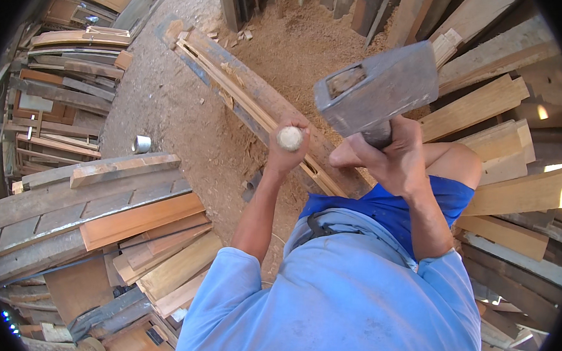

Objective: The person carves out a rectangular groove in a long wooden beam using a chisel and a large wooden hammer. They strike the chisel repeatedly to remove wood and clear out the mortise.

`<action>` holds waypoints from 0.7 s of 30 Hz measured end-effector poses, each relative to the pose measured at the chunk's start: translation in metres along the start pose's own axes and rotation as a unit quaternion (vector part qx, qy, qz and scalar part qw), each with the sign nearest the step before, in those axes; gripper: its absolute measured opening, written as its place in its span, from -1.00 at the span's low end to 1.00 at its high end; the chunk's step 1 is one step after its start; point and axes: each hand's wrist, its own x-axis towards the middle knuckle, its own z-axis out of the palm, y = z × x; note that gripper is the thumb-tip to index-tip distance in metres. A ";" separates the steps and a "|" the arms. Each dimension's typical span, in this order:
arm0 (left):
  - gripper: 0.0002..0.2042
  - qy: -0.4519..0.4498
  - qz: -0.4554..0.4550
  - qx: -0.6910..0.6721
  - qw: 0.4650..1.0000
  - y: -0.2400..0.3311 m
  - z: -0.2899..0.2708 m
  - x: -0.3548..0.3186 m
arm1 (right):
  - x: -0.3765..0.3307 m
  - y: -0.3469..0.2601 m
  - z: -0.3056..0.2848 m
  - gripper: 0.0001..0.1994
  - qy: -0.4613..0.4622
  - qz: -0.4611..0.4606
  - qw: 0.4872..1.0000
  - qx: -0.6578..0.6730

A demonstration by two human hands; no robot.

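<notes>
My left hand [282,155] is wrapped around a chisel [289,138], seen end-on by the pale round top of its handle; the blade is hidden below the fist. It stands over a long, narrow strip of wood [244,103] with slots cut in it. That strip lies along a thick, worn plank [261,86] running from the upper left toward my lap. In my right hand [396,159] is a big grey mallet [391,85], gripped by its handle close below the block-shaped head. The mallet head is raised, to the right of the chisel and apart from it.
Sawdust and chips [284,42] cover the ground beyond the plank. Stacked boards [487,112] crowd the right side; more timber [141,221] is piled at the lower left. A small tin [141,144] stands on the ground at left. My bare knee [458,163] is beside the mallet.
</notes>
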 end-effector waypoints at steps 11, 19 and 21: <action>-0.62 -0.007 0.112 0.130 0.985 -0.027 0.008 -0.040 | -0.004 0.071 0.037 -0.66 -0.225 0.034 0.883 -0.411; -0.75 0.040 0.044 0.013 0.998 -0.023 0.005 -0.026 | 0.002 0.007 0.017 -0.72 -0.096 0.103 0.979 -0.149; -0.78 0.039 0.071 0.031 0.996 -0.012 0.009 -0.030 | 0.001 -0.003 0.012 -0.73 -0.069 0.100 0.985 -0.125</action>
